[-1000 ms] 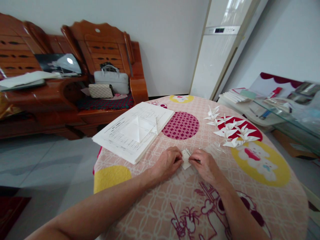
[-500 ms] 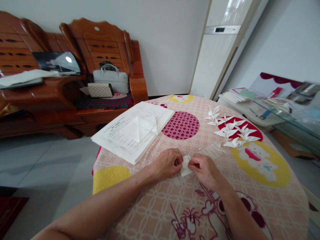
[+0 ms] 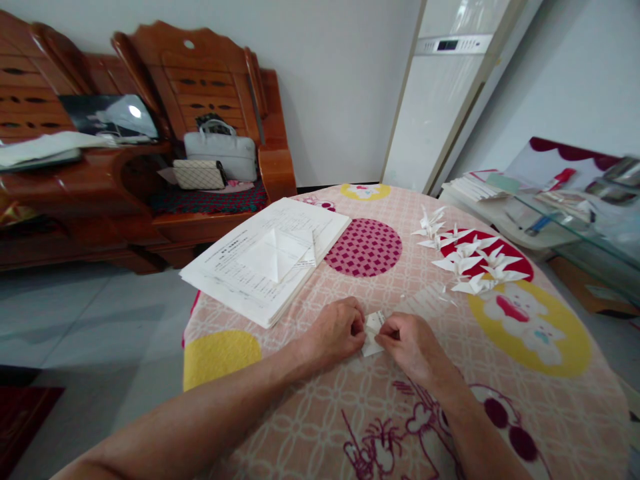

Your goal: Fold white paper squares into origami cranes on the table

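Note:
A small folded piece of white paper (image 3: 371, 342) lies between my two hands, low over the patterned tablecloth (image 3: 310, 413). My left hand (image 3: 341, 327) has its fingers curled closed at the paper's left edge. From the other side, the thumb and fingertips of my right hand (image 3: 407, 340) pinch the paper near its right edge. Faint print shows on the paper's upper part. To the right, beyond my hands, several white paper cranes (image 3: 467, 257) sit in a cluster on the cloth.
A stack of printed sheets (image 3: 240, 287) with folded white paper squares (image 3: 277, 257) on top lies at the left of the round table. Small paper scraps (image 3: 445, 293) lie near the cranes. A glass shelf (image 3: 575, 247) adjoins on the right; a wooden bench (image 3: 277, 173) stands behind.
My right hand's fingertips have shifted slightly down along the paper, baring more of its top. My left hand stays nearly in place. The camera view has tilted a little.

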`<state>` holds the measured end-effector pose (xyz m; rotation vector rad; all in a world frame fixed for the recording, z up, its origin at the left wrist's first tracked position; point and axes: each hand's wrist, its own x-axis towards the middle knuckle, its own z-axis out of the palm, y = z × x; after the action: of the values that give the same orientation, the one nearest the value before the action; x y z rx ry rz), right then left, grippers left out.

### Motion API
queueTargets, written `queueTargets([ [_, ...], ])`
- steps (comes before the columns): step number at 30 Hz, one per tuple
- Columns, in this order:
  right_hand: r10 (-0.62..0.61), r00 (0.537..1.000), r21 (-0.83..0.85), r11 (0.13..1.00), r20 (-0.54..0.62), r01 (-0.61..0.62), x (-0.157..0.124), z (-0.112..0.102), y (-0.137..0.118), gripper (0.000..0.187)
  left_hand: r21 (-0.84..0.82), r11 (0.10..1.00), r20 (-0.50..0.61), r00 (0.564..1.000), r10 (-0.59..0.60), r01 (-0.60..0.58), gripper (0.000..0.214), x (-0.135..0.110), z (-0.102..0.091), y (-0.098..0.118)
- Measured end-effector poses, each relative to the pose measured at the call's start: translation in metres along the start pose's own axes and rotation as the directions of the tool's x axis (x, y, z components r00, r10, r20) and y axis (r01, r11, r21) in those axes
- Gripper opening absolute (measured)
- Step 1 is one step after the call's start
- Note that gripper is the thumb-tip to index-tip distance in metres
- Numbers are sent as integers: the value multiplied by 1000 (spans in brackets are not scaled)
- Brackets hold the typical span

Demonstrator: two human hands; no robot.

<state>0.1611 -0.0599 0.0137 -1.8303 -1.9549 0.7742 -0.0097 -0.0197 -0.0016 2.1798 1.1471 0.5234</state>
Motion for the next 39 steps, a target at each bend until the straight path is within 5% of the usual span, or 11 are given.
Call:
queueTargets([
  [13, -60, 998, 8, 998, 11, 60, 1, 1, 7, 13, 8, 1000, 0, 1000, 0, 0, 11, 2, 1, -1],
  [32, 30, 999, -32, 999, -30, -31, 1, 3, 0, 14, 31, 999, 20, 1000, -18, 18, 12, 1, 2, 0],
  [37, 33, 999, -39, 999, -39, -35, 0, 4, 1, 14, 57, 997, 4, 999, 44, -44, 7, -1, 0, -1],
  [39, 19, 999, -36, 999, -44, -21, 0, 4, 2, 14, 43, 996, -4, 997, 73, -73, 22, -2, -2, -2],
])
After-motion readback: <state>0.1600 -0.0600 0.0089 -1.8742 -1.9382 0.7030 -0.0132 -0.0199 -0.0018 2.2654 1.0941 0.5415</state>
